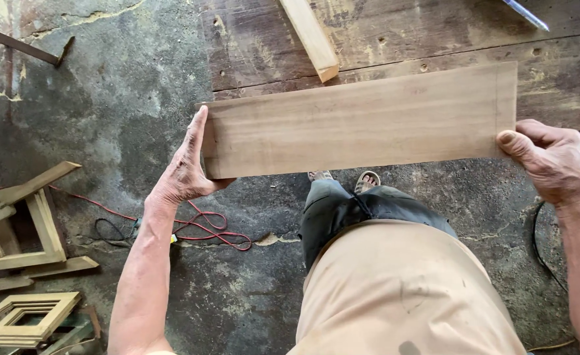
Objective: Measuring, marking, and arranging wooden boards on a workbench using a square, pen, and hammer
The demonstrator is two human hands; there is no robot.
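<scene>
A stained, cracked concrete floor [125,92] is seen below, lit by soft daylight. A worn, dark wooden surface [395,33] with small holes is set at the far right. Pale wooden frames [24,217] are piled at the near left, and a red cable [198,227] is coiled on the floor.

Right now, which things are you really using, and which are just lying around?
In use:
- wooden board, gripped at its ends
- left hand
- right hand

Lying about:
- wood strip on the worn workbench
- red cable on the concrete floor
- wooden frames
</scene>
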